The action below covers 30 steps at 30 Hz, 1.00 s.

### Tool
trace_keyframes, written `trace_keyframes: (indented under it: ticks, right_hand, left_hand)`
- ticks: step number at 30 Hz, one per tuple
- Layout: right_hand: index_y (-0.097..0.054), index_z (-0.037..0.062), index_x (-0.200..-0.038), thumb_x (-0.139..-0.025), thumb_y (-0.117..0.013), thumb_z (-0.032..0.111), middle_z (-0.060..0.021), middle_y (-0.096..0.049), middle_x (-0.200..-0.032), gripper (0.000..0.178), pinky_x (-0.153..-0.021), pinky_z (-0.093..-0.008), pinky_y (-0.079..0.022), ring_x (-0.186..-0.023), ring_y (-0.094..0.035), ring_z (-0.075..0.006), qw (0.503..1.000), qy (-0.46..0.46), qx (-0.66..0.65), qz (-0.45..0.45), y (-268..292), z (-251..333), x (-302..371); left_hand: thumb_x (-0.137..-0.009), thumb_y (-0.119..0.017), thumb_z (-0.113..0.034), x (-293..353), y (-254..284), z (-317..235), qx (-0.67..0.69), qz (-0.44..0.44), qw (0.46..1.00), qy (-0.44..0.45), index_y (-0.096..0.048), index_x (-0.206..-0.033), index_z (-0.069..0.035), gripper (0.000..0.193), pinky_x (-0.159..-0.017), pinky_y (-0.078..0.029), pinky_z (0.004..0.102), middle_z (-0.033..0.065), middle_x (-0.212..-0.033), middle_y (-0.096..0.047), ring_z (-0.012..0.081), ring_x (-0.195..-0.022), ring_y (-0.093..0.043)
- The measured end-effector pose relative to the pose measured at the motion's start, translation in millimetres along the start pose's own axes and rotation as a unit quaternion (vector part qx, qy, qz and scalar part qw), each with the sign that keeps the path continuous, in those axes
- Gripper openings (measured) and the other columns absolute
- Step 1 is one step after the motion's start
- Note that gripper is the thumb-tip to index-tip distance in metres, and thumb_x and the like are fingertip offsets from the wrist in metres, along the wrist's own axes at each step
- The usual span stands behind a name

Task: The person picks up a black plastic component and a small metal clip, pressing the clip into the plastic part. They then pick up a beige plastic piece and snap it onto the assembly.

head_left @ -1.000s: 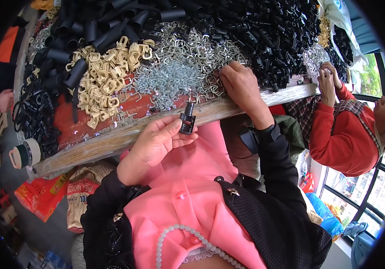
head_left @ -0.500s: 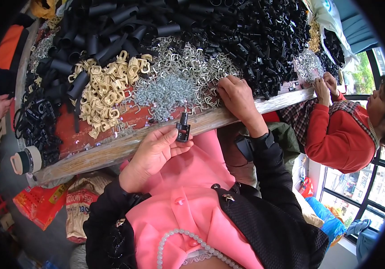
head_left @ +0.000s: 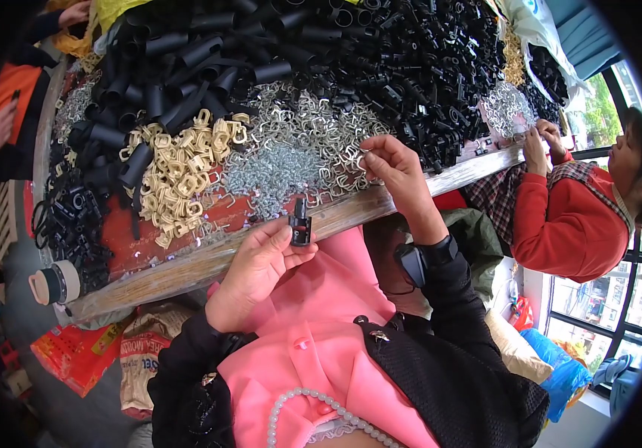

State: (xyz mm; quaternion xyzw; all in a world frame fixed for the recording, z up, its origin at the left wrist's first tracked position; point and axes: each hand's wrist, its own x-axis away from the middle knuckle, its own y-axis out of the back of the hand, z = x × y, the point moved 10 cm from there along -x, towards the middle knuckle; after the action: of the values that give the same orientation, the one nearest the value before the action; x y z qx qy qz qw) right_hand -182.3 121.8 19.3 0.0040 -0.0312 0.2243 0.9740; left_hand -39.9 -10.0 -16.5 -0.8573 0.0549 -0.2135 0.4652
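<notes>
My left hand [head_left: 253,265] holds a small black plastic fitting [head_left: 301,230] upright, just in front of the table's wooden edge. The fitting has a narrow peg on top and an open frame below. Over the edge, my right hand [head_left: 401,175] pinches a silver U-shaped metal clip [head_left: 363,158] between thumb and fingertips. Beyond it spreads a heap of similar clips [head_left: 283,112]. Small zinc-coloured screws [head_left: 268,168] lie in a pile left of that hand, and cream plastic buckle-like pieces [head_left: 175,160] are heaped farther left.
Black tubes [head_left: 209,56] and small black parts [head_left: 425,67] cover the far side. A wooden rail [head_left: 209,265] borders the table. A tape roll [head_left: 56,282] sits at its left corner. A co-worker in red [head_left: 560,216] works at right; another person's hand [head_left: 0,127] shows at left.
My right hand has lifted off the clip heap with a clip pinched in it. My left hand still holds the fitting, slightly lower and turned. At left, the other person's hand has risen.
</notes>
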Motion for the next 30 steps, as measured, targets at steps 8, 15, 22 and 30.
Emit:
trace_keyframes:
  ticks: [8, 15, 22, 30]
  right_hand:
    - [-0.047, 0.0019, -0.099, -0.084, -0.051, 0.009, 0.0009, -0.052, -0.071, 0.018, -0.058, -0.0167, -0.039, -0.064, -0.048, -0.0040, 0.991, -0.021, 0.040, 0.123, -57, 13, 30]
    - [-0.046, 0.0016, -0.097, -0.083, -0.052, 0.011, 0.0008, -0.051, -0.070, 0.017, -0.056, -0.0176, -0.038, -0.063, -0.047, -0.0043, 0.977, 0.022, 0.104, 0.186, -92, 26, 43]
    - [-0.048, 0.0014, -0.088, -0.083, -0.053, 0.013, 0.0008, -0.051, -0.070, 0.013, -0.054, -0.0192, -0.037, -0.062, -0.044, -0.0047, 0.981, 0.053, 0.103, 0.158, -90, 23, 47]
    - [-0.048, 0.0020, -0.079, -0.084, -0.053, 0.015, 0.0027, -0.047, -0.071, 0.014, -0.054, -0.0181, -0.034, -0.063, -0.039, -0.0037, 0.981, 0.018, 0.118, 0.150, -91, 10, 52]
  left_hand:
    - [-0.084, -0.049, -0.020, -11, -12, -15, -0.023, -0.007, 0.998, -0.055, -0.050, -0.106, -0.001, 0.028, -0.083, -0.043, 0.0327, 0.0103, -0.098, -0.057, 0.0189, -0.093, -0.054]
    - [-0.084, -0.050, -0.019, -5, -16, -17, 0.002, 0.031, 0.997, -0.069, -0.050, -0.106, -0.001, 0.028, -0.083, -0.043, 0.0333, 0.0095, -0.099, -0.056, 0.0181, -0.094, -0.054]
    - [-0.084, -0.050, -0.016, -1, -12, -26, -0.019, 0.001, 0.991, -0.130, -0.050, -0.106, -0.001, 0.027, -0.084, -0.042, 0.0342, 0.0081, -0.099, -0.056, 0.0173, -0.095, -0.053]
    - [-0.082, -0.053, -0.012, 4, -7, -26, -0.042, -0.014, 0.989, -0.142, -0.049, -0.107, 0.001, 0.028, -0.085, -0.042, 0.0320, 0.0077, -0.100, -0.055, 0.0157, -0.093, -0.053]
